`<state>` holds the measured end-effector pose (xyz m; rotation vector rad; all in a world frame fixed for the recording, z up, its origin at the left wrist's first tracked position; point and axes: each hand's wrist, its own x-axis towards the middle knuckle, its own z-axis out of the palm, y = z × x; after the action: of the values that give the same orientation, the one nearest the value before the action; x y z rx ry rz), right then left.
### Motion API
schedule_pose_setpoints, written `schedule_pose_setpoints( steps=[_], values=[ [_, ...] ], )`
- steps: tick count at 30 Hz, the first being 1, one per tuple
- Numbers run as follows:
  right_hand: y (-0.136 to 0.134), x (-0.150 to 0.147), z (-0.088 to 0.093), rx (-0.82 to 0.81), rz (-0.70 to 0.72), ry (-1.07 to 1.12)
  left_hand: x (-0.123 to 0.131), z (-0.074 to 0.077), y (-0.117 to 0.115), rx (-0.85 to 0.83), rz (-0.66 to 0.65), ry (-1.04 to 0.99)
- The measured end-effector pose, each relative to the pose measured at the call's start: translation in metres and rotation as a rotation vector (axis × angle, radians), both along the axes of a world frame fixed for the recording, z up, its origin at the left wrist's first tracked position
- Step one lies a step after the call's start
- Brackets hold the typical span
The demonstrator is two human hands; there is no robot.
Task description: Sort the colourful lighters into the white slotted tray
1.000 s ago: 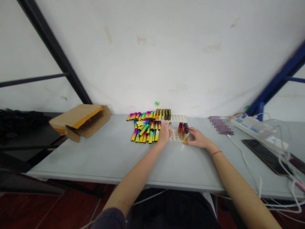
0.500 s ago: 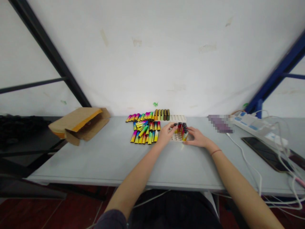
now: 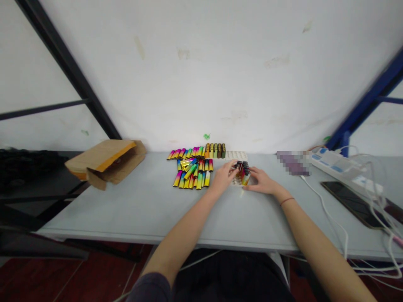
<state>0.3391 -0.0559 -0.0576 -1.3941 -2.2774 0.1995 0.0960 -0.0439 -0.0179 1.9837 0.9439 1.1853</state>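
Observation:
Upright lighters (image 3: 245, 176) with dark tops and shiny multicoloured bodies stand grouped on a pale tray with round hollows (image 3: 236, 183). My left hand (image 3: 224, 177) reaches in from the left, its thumb and fingers closed on a dark-topped lighter (image 3: 238, 165) beside that group; the fingers partly cover it. On the other side, my right hand (image 3: 261, 182) rests with fingers and thumb apart against the right edge of the group. Further left lie many loose rainbow-metallic lighter bodies (image 3: 190, 171), in rough rows with a small heap in the middle.
Behind, a block of upright golden and green pieces (image 3: 215, 150) stands near a second hollowed tray (image 3: 236, 155). An open cardboard box (image 3: 102, 161) lies at the left. Rightward are a dark phone (image 3: 351, 203), a power strip (image 3: 343, 170), white cables and a blurred-out purple item (image 3: 292, 162).
My left hand has moved slightly right with the lighter, bringing it close against the upright group. My right hand stays about where it was; the view has shifted a little.

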Motion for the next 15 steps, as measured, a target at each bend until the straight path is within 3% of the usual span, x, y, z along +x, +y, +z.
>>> schedule_pose_setpoints(
  steps=[11,15],
  values=[
    [0.001,0.001,-0.001,0.005,-0.007,-0.006,-0.006,0.014,-0.011,0.267,0.127,0.462],
    [-0.001,0.001,0.0,-0.005,-0.017,-0.01,-0.035,0.036,-0.001,0.206,0.349,0.566]
  ],
)
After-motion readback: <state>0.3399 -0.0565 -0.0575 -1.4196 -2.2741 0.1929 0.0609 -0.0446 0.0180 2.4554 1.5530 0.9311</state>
